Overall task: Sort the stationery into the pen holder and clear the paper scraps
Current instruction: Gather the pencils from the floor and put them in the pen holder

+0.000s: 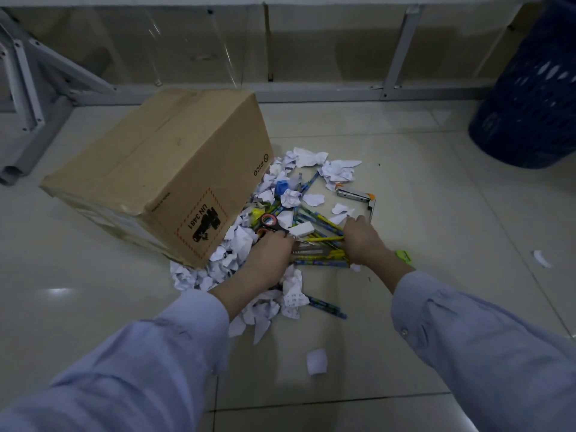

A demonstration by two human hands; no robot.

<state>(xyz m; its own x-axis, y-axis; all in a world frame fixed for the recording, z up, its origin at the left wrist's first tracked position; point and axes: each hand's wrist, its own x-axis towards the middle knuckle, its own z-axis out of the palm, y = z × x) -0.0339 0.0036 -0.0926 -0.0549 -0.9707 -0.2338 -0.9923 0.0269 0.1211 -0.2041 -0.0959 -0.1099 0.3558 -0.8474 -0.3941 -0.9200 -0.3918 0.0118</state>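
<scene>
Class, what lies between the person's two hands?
A bunch of yellow and blue pencils spans the gap from the left hand to the right hand, as the head view shows.

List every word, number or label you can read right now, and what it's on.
"PICO", next to a round logo: on the side of the cardboard box.
"UN 3481": on the red-bordered label on the same side, above a black pictogram.
Fine print beside that label: too small to read.
Printed marks on a paper scrap: too small to read.
</scene>
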